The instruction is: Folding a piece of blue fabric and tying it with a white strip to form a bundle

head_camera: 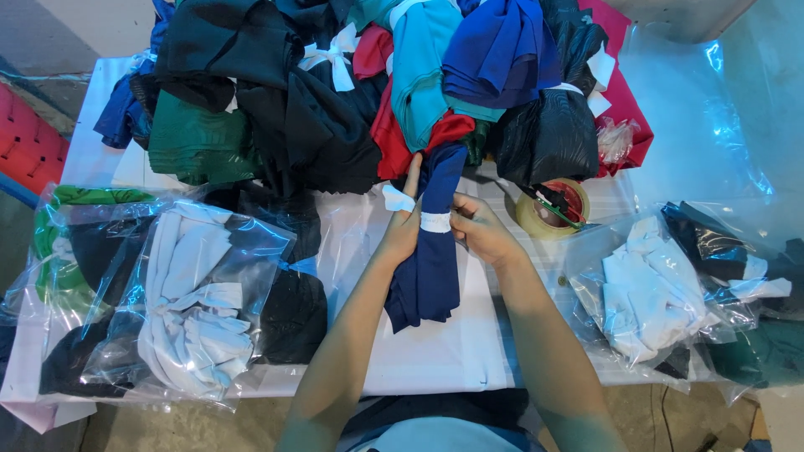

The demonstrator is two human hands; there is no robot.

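The fingers of the left hand (402, 230) pinch the white strip (435, 222) tied around a rolled navy cloth bundle (431, 255), its forefinger stretched up toward the pile. The right hand (479, 228) closes its fingers on the same strip from the other side. The bundle lies on the white surface (435, 351), its top end touching a heap of coloured garments (377, 84). A tape roll (553, 209) sits just beside the right hand. Clear bags of white pieces (197, 305) lie to the left.
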